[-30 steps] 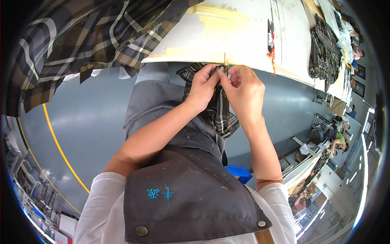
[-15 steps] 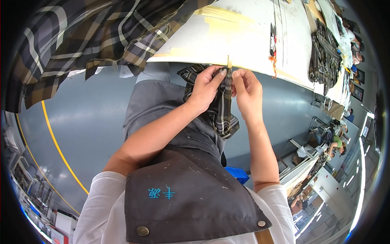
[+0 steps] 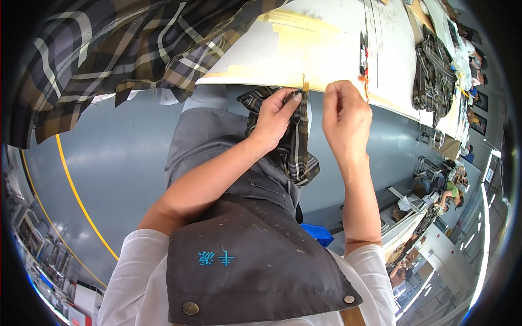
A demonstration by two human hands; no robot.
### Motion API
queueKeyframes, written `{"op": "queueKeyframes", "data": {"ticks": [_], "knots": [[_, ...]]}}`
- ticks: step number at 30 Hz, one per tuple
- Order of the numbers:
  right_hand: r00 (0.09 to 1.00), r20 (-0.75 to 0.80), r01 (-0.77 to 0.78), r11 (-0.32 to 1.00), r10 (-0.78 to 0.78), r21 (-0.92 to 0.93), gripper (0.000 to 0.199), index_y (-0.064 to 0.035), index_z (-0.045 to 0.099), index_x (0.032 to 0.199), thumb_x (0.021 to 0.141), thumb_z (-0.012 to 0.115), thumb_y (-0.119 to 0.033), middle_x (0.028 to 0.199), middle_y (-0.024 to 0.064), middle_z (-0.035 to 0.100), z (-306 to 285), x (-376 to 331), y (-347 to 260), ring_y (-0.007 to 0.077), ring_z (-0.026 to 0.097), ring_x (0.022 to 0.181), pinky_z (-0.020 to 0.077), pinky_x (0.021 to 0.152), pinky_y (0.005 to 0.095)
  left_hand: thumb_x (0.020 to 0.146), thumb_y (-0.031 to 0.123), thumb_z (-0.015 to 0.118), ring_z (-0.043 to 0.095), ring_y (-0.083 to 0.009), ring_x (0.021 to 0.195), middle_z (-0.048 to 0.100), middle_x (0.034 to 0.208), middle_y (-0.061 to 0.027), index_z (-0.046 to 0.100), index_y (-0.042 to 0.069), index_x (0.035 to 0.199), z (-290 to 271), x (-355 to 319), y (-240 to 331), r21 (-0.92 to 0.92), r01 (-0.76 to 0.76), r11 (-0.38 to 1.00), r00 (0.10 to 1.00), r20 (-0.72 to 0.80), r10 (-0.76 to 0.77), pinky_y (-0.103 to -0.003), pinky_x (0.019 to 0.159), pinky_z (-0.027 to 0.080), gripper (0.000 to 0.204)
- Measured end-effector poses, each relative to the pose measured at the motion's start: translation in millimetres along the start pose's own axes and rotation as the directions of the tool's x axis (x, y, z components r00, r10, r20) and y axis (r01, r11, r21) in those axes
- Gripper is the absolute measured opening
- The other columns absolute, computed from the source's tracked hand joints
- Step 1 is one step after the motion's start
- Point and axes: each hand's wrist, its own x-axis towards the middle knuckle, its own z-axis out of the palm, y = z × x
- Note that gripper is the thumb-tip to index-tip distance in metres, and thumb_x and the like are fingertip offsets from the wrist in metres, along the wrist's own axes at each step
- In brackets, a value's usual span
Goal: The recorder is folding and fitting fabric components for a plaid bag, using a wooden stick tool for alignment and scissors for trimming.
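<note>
At the table's near edge, my left hand (image 3: 273,120) pinches a narrow piece of dark plaid cloth (image 3: 298,152) between thumb and fingers. The rest of the cloth hangs below the hand in front of the apron. A thin tan strip (image 3: 305,81) sticks up past the fingertips against the table edge. Off to the right of the cloth, my right hand (image 3: 348,117) is raised with its fingers closed together. Whatever it may hold is too small to make out.
A white table (image 3: 321,54) with yellowed patches spans the top. Large plaid cloth (image 3: 125,54) overhangs its left edge. A black-and-red tool (image 3: 363,49) lies on it, with orange thread (image 3: 362,80) nearby. Plaid pieces (image 3: 435,70) are piled right; a blue container (image 3: 317,234) sits below.
My right hand has moved right and away from the cloth, its fingers now curled tighter. My left hand has stayed in place, still holding the cloth.
</note>
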Motion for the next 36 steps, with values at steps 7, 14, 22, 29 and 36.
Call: {"op": "queueKeyframes", "data": {"ticks": [7,14,22,29,36], "knots": [[0.988,0.089,0.139,0.977,-0.127,-0.159,0.015,-0.0021,0.050,0.071,0.080,0.058,-0.011,0.066,0.0122,0.056,20,-7,8,0.0310,0.057,0.058,0.0440,0.050,0.0401,0.092,0.010,0.048,0.050,-0.0065,0.091,0.058,0.100,-0.0007,0.054,0.000,0.112,1,1,0,0.018,-0.029,0.999,0.998,0.061,0.028,-0.023,0.084,0.039,0.023],[0.991,0.014,0.135,0.990,-0.134,-0.032,0.013,-0.0002,0.050,0.077,0.085,0.052,-0.010,0.067,0.0137,0.056,12,-4,4,0.0286,0.056,0.057,0.0439,0.051,0.0365,0.091,0.010,0.050,0.048,-0.0050,0.085,0.058,0.094,-0.0003,0.057,-0.001,0.105,1,1,-1,0.009,-0.026,1.000,0.999,0.022,0.026,-0.020,0.079,0.038,0.019],[0.889,0.277,-0.457,0.709,0.364,0.537,0.017,0.0015,0.058,0.086,0.088,0.055,-0.015,0.062,0.0012,0.055,18,-15,28,0.0052,0.051,0.052,0.0381,0.046,0.0190,0.091,0.010,0.050,0.047,-0.0043,0.081,0.058,0.090,0.0008,0.056,-0.001,0.106,3,-1,1,0.012,-0.028,1.000,1.000,0.012,0.028,-0.020,0.075,0.039,0.020],[0.863,0.304,-0.486,0.496,0.404,0.720,0.012,-0.0011,0.054,0.082,0.086,0.059,-0.011,0.066,-0.0023,0.053,43,-22,23,0.0020,0.045,0.055,0.0364,0.049,0.0161,0.090,0.009,0.051,0.048,-0.0033,0.076,0.058,0.090,0.0010,0.056,-0.001,0.106,-1,0,-1,0.029,0.005,1.000,1.000,0.003,-0.005,-0.019,0.068,0.040,0.019],[0.951,0.079,-0.280,0.722,0.300,0.632,0.016,-0.0011,0.050,0.085,0.081,0.064,-0.005,0.069,-0.0034,0.051,62,-30,18,0.0015,0.043,0.060,0.0355,0.051,0.0170,0.090,0.007,0.049,0.049,-0.0057,0.088,0.058,0.094,-0.0014,0.056,-0.002,0.105,-3,-1,-4,-0.014,-0.022,1.000,1.000,-0.007,0.022,-0.020,0.078,0.040,0.019]]}}
